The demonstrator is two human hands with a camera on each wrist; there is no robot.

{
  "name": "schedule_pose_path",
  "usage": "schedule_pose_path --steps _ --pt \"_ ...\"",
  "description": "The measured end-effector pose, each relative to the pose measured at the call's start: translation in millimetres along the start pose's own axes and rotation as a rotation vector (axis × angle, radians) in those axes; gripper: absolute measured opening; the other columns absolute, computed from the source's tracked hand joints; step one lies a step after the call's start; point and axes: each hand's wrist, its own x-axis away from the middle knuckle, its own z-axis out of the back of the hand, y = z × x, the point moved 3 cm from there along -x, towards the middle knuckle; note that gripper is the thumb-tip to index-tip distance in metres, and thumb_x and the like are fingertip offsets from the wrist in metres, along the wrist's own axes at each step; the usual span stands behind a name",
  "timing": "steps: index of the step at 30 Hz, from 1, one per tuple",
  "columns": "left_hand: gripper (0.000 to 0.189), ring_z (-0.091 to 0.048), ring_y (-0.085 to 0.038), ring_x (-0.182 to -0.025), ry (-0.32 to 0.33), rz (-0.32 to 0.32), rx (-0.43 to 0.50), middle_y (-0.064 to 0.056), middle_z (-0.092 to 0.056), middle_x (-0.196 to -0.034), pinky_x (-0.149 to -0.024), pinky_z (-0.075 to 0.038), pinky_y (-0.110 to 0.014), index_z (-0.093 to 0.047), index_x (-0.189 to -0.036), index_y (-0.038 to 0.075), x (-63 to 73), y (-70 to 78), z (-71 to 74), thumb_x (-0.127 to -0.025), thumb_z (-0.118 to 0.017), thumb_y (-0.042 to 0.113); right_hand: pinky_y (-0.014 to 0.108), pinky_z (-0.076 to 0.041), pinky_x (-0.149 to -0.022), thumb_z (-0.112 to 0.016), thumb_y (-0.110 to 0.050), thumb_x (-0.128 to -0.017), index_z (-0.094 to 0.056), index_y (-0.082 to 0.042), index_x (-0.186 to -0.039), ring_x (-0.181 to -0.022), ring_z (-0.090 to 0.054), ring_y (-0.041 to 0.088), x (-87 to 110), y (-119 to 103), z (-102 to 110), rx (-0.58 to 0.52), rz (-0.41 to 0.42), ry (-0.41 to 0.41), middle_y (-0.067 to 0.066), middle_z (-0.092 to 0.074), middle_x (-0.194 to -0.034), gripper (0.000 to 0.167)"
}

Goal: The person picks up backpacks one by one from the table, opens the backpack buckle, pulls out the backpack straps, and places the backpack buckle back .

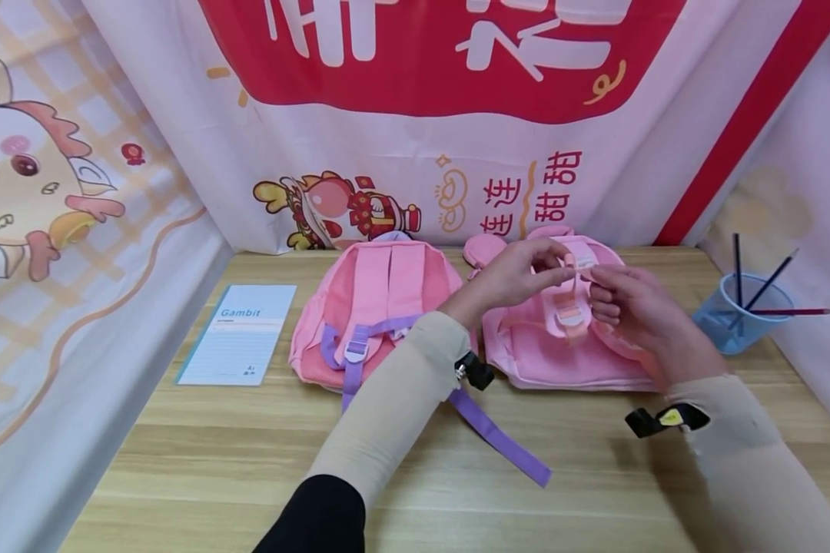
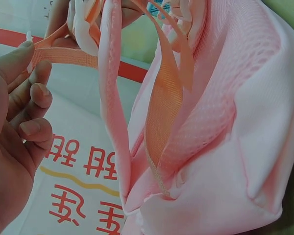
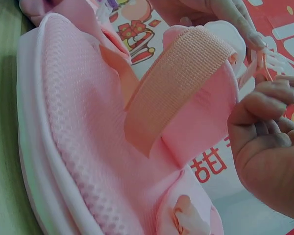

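Over the light pink backpack (image 1: pixel 574 369) on the right, my left hand (image 1: pixel 519 275) pinches a peach webbing strap (image 2: pixel 71 56) at a small white buckle (image 3: pixel 276 62). Close beside it, my right hand (image 1: pixel 639 311) has its fingers curled and pinches the same webbing near the buckle, as the right wrist view shows. A padded shoulder strap (image 3: pixel 198 110) stands up from the bag, with a loose peach webbing piece (image 3: pixel 169 81) across it. The fingers partly hide the buckle.
Left of it lies a second pink backpack (image 1: pixel 373 284) with a purple strap (image 1: pixel 501 445) trailing across the wooden table (image 1: pixel 249 476). A notebook (image 1: pixel 238 338) lies farther left. A blue mesh cup (image 1: pixel 729 330) holding pencils stands right. A printed cloth (image 1: pixel 387 138) hangs behind.
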Motion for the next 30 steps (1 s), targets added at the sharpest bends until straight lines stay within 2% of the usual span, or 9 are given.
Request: schedule_pose_path --steps 4,8,13,19,23,26,30 --pt "0.023 -0.067 -0.010 -0.090 0.006 0.000 -0.001 -0.001 -0.075 -0.098 -0.081 -0.054 -0.019 -0.069 -0.124 0.010 -0.2 0.8 0.1 -0.106 -0.072 0.023 0.022 -0.047 -0.058 -0.057 -0.026 -0.113 -0.076 -0.014 -0.110 -0.066 -0.050 0.013 1.8 0.5 4.9 -0.016 -0.006 0.004 0.000 -0.058 -0.081 0.023" --pt "0.021 -0.069 -0.011 -0.088 -0.010 0.005 0.014 -0.002 -0.076 -0.097 -0.082 -0.056 -0.019 -0.069 -0.122 0.008 -1.7 2.5 1.5 -0.105 -0.073 0.021 0.023 -0.052 -0.059 -0.067 -0.032 -0.108 -0.079 -0.018 -0.117 -0.069 -0.056 0.014 2.1 0.9 5.4 -0.026 -0.029 0.074 0.000 -0.068 -0.088 0.020" --pt "0.018 -0.072 -0.013 -0.089 -0.027 0.011 0.020 -0.004 -0.076 -0.098 -0.081 -0.058 -0.020 -0.070 -0.118 0.009 -3.3 5.5 4.3 -0.105 -0.074 0.021 0.022 -0.050 -0.055 -0.070 -0.038 -0.105 -0.077 -0.024 -0.124 -0.064 -0.056 0.014 3.1 1.0 2.3 -0.033 -0.025 0.120 -0.002 -0.073 -0.094 0.025" --pt "0.021 -0.071 -0.012 -0.093 -0.044 0.059 0.030 -0.002 -0.075 -0.101 -0.083 -0.057 -0.019 -0.068 -0.123 0.011 -3.1 4.1 2.3 -0.106 -0.072 0.024 0.022 -0.050 -0.055 -0.067 -0.036 -0.107 -0.077 -0.023 -0.122 -0.063 -0.056 0.014 2.3 1.6 1.3 -0.030 -0.009 0.102 -0.002 -0.074 -0.096 0.022" --pt "0.022 -0.069 -0.011 -0.090 -0.019 0.026 0.026 -0.002 -0.074 -0.098 -0.081 -0.057 -0.020 -0.068 -0.123 0.009 -2.1 2.4 -0.4 -0.106 -0.072 0.023 0.023 -0.049 -0.056 -0.065 -0.034 -0.109 -0.076 -0.022 -0.118 -0.068 -0.056 0.015 2.2 0.9 2.4 -0.033 -0.010 0.096 -0.001 -0.071 -0.095 0.019" --pt "0.022 -0.069 -0.010 -0.088 -0.007 0.005 0.030 -0.002 -0.074 -0.096 -0.079 -0.058 -0.020 -0.068 -0.122 0.008 -2.7 1.5 -1.8 -0.106 -0.072 0.022 0.023 -0.048 -0.057 -0.065 -0.033 -0.109 -0.074 -0.022 -0.114 -0.072 -0.055 0.015 3.2 -1.6 3.5 -0.006 -0.007 0.109 -0.001 -0.067 -0.093 0.015" --pt "0.020 -0.069 -0.010 -0.087 -0.017 0.000 0.033 -0.002 -0.075 -0.096 -0.081 -0.058 -0.020 -0.068 -0.120 0.008 -3.9 1.3 -2.3 -0.106 -0.072 0.021 0.022 -0.050 -0.059 -0.067 -0.039 -0.107 -0.071 -0.022 -0.113 -0.070 -0.054 0.013 5.6 -7.0 5.6 0.096 -0.008 0.142 -0.003 -0.066 -0.090 0.019"
